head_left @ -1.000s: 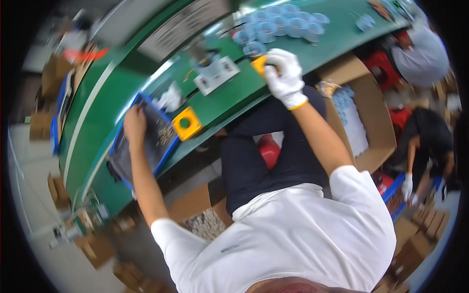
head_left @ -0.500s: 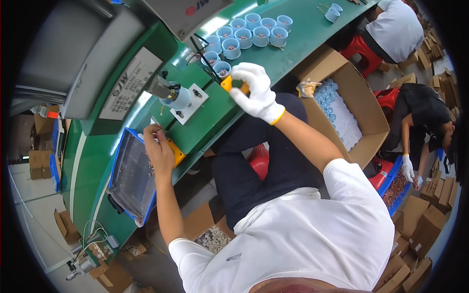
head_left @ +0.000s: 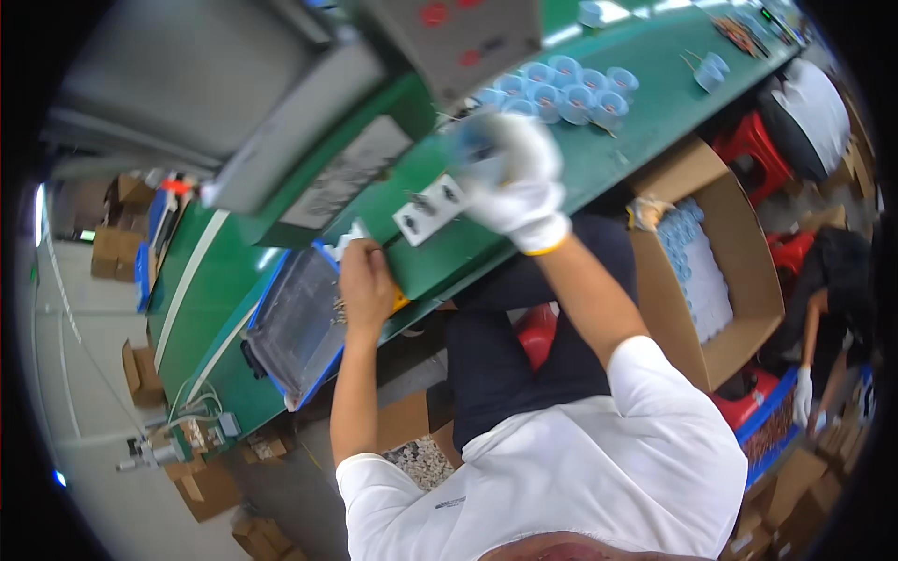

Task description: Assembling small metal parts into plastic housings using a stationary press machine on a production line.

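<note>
My right hand (head_left: 526, 178), in a white glove with a yellow cuff, is smeared by motion as it grips a light blue plastic cup (head_left: 479, 150) above the bench. Just left of it lies a white fixture plate (head_left: 429, 211) with dark fittings and no cup on it. My bare left hand (head_left: 366, 285) is closed at the bench edge, beside a blue-rimmed tray (head_left: 297, 329). A small white piece (head_left: 352, 236) shows at its fingertips, too blurred to name. Small brass-coloured parts (head_left: 340, 310) lie by that hand.
A green press machine (head_left: 309, 187) stands over the bench at left. Several light blue cups (head_left: 571, 89) are grouped at the back. A cardboard box (head_left: 739, 351) of blue cups is at my right. Two people sit farther right, near red stools (head_left: 748, 154).
My right hand has left the yellow-orange press button and now grips the cup that was on the fixture under the press. The view has shifted, and my left hand stays by the tray.
</note>
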A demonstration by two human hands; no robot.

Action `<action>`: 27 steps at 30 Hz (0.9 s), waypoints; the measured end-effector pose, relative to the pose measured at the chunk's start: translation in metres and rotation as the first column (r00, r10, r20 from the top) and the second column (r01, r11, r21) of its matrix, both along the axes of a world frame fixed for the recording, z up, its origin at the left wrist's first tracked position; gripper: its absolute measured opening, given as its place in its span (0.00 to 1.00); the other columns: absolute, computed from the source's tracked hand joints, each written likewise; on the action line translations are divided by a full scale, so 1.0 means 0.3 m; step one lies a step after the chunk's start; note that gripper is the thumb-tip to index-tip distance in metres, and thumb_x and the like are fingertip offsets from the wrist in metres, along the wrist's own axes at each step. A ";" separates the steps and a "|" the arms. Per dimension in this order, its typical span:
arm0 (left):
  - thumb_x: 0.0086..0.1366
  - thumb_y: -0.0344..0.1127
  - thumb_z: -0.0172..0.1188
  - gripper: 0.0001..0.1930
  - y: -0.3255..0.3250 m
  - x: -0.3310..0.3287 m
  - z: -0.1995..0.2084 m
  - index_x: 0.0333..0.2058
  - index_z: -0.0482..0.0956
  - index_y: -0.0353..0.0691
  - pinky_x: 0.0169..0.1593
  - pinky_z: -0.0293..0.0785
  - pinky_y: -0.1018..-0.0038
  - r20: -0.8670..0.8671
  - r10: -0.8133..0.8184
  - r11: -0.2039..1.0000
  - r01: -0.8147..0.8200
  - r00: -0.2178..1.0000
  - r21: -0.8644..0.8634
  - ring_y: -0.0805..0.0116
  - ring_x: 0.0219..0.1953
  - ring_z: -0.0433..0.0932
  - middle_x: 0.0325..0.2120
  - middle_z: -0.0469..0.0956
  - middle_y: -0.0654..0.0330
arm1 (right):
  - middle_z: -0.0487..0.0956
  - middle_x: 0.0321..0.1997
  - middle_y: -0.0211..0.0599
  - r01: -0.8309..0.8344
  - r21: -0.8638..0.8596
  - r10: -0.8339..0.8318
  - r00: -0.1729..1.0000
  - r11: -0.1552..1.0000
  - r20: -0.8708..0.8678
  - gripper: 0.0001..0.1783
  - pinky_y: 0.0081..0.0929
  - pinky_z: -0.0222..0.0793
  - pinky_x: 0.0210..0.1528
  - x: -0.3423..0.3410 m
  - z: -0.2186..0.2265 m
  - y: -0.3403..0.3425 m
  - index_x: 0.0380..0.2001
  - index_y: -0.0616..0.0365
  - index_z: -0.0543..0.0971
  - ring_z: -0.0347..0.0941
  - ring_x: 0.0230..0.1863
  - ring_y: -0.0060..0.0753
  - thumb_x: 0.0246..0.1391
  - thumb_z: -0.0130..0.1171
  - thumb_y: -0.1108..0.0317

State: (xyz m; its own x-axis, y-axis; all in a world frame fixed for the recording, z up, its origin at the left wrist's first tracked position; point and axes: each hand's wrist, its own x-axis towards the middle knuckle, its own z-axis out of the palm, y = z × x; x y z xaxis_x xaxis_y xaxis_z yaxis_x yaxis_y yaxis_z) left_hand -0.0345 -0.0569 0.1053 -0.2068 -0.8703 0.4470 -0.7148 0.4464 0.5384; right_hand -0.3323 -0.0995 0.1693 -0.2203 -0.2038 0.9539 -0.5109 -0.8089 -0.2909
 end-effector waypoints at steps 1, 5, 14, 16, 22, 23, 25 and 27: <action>0.74 0.26 0.56 0.03 -0.004 -0.007 0.002 0.43 0.76 0.33 0.48 0.73 0.54 0.008 0.006 1.000 -0.005 1.000 -0.003 0.41 0.42 0.77 0.37 0.77 0.44 | 0.86 0.35 0.38 0.125 -0.019 -0.121 0.982 0.992 0.141 0.20 0.37 0.78 0.38 -0.047 -0.010 -0.040 0.47 0.61 0.81 0.83 0.31 0.40 0.50 0.73 0.73; 0.73 0.26 0.57 0.03 0.033 -0.004 0.024 0.41 0.75 0.32 0.47 0.71 0.50 0.020 0.032 0.999 -0.032 0.999 0.002 0.38 0.42 0.76 0.37 0.76 0.43 | 0.86 0.39 0.53 0.058 0.650 -0.193 0.971 0.758 0.140 0.19 0.45 0.79 0.48 -0.310 -0.032 -0.380 0.42 0.64 0.81 0.85 0.41 0.51 0.66 0.66 0.56; 0.76 0.28 0.55 0.05 -0.004 -0.003 -0.019 0.43 0.78 0.33 0.48 0.73 0.55 0.074 0.035 0.996 -0.041 0.997 0.082 0.41 0.41 0.78 0.37 0.78 0.44 | 0.89 0.55 0.46 0.582 0.710 0.185 0.707 0.396 -0.682 0.28 0.51 0.80 0.58 -0.337 -0.163 -0.901 0.50 0.49 0.91 0.85 0.55 0.54 0.61 0.57 0.42; 0.76 0.27 0.55 0.05 0.030 0.047 -0.003 0.42 0.77 0.32 0.47 0.73 0.58 0.059 0.088 0.992 -0.092 0.994 0.082 0.46 0.40 0.77 0.36 0.77 0.47 | 0.89 0.47 0.50 0.503 0.670 0.216 0.689 0.546 -0.692 0.27 0.49 0.81 0.53 -0.315 -0.032 -0.799 0.43 0.49 0.91 0.86 0.48 0.57 0.61 0.54 0.41; 0.79 0.29 0.54 0.06 -0.032 -0.016 -0.022 0.44 0.77 0.33 0.49 0.73 0.64 0.019 0.024 0.996 -0.026 1.000 0.082 0.55 0.41 0.78 0.38 0.79 0.52 | 0.83 0.57 0.52 0.916 0.385 -0.613 0.369 0.112 -0.699 0.30 0.52 0.77 0.59 -1.196 0.044 -0.303 0.56 0.55 0.83 0.80 0.58 0.58 0.58 0.65 0.45; 0.80 0.30 0.53 0.07 -0.052 -0.037 -0.030 0.46 0.78 0.34 0.48 0.73 0.67 0.026 -0.017 0.999 0.016 1.000 0.046 0.60 0.39 0.77 0.37 0.79 0.55 | 0.81 0.60 0.52 0.950 0.295 -0.720 0.130 -0.108 -0.682 0.32 0.53 0.75 0.63 -1.421 -0.073 -0.240 0.58 0.51 0.83 0.76 0.64 0.60 0.60 0.64 0.41; 0.80 0.30 0.53 0.07 -0.017 0.000 -0.028 0.46 0.78 0.34 0.48 0.74 0.67 0.039 0.025 0.998 -0.027 0.999 0.049 0.60 0.40 0.77 0.37 0.79 0.54 | 0.80 0.64 0.52 0.822 0.494 -0.514 0.304 -0.284 -0.802 0.30 0.53 0.74 0.66 -1.379 -0.071 -0.134 0.57 0.48 0.84 0.74 0.66 0.62 0.64 0.61 0.38; 0.80 0.30 0.53 0.07 0.009 0.011 -0.022 0.46 0.78 0.33 0.49 0.74 0.67 0.040 0.044 0.997 -0.046 0.998 0.053 0.60 0.40 0.78 0.37 0.79 0.54 | 0.81 0.67 0.48 0.847 0.409 -0.463 0.227 -0.340 -0.857 0.31 0.50 0.73 0.69 -1.432 -0.189 -0.118 0.62 0.43 0.82 0.77 0.68 0.54 0.67 0.55 0.36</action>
State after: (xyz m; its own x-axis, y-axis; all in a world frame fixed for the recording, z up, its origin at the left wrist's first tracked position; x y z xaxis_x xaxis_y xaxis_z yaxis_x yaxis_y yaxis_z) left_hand -0.0312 -0.0541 0.0986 -0.1831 -0.9019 0.3911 -0.7545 0.3840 0.5322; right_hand -0.7619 -0.1348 0.1127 -0.6812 -0.6092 0.4060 -0.6614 0.7498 0.0154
